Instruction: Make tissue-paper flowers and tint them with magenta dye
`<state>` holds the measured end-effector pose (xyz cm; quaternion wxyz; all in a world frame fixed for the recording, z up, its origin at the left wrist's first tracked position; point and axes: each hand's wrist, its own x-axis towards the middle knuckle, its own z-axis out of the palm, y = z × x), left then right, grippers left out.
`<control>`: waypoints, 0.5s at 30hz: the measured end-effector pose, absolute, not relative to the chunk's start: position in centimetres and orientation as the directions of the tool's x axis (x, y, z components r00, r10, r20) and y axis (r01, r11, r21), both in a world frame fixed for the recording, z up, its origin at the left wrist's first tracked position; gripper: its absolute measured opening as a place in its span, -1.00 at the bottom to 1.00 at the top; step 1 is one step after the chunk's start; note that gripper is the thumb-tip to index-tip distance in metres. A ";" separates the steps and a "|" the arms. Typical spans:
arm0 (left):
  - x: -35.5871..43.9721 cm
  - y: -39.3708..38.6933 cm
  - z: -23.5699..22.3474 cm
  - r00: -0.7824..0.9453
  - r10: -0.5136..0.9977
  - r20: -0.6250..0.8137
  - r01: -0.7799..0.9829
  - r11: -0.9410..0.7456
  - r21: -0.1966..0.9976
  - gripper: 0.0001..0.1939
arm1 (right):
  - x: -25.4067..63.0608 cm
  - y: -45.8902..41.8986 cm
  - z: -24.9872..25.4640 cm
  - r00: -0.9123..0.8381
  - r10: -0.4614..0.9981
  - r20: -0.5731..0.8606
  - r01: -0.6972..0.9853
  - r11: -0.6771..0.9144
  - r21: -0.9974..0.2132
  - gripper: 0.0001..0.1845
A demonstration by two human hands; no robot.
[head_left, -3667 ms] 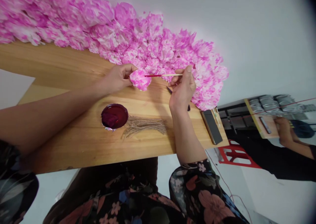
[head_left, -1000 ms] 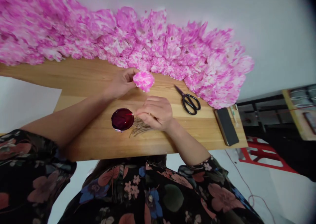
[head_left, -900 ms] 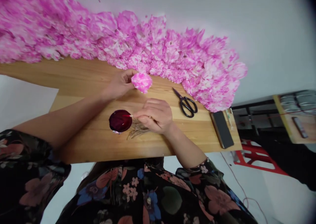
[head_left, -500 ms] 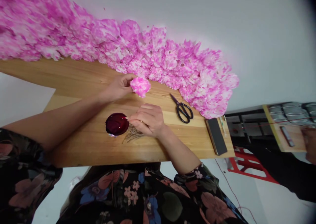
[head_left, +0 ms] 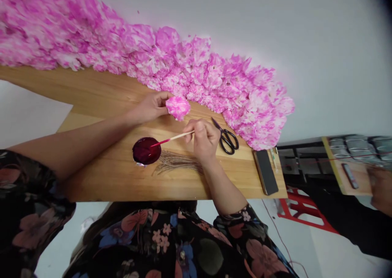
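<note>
My left hand [head_left: 154,106] is closed at the back of a small pink and white flower [head_left: 178,107]; what its fingers pinch behind the petals is hidden. My right hand [head_left: 205,138] grips a thin wooden stick [head_left: 181,135] by its upper end. The stick slants down to the left, its lower part stained red, with the tip over or in a round dish of dark red liquid [head_left: 146,150]. Beneath my right forearm and beside the dish lies a bundle of thin brown stems [head_left: 180,162]. Black-handled scissors [head_left: 226,138] rest just right of my right hand.
A long heap of pink and white flowers [head_left: 202,72] lines the back of the wooden table [head_left: 116,184]. A dark phone [head_left: 266,172] lies near the right edge. Farther right are a red stool [head_left: 301,212], another table [head_left: 355,188] and another person's arm [head_left: 346,225].
My right hand has drawn up and to the right from the dish, so the red-stained stick now shows. The left hand still holds the flower, shifted slightly right in view.
</note>
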<state>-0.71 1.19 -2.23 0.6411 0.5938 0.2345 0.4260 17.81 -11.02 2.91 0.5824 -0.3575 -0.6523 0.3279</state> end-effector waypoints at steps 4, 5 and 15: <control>-0.6 1.2 -2.3 0.526 0.826 0.204 -0.260 -0.072 0.963 -0.59 | 18.1 -10.8 3.5 -0.028 0.932 0.362 0.203 0.360 -0.911 -0.36; -0.6 1.1 -2.2 0.521 0.829 0.201 -0.249 -0.078 0.965 -0.60 | 18.1 -10.7 3.5 -0.010 0.939 0.345 0.205 0.340 -0.918 -0.33; -0.2 0.9 -2.0 0.499 0.848 0.180 -0.269 -0.046 0.962 -0.69 | 18.9 -9.3 1.9 0.047 0.970 0.237 0.158 0.227 -0.961 -0.34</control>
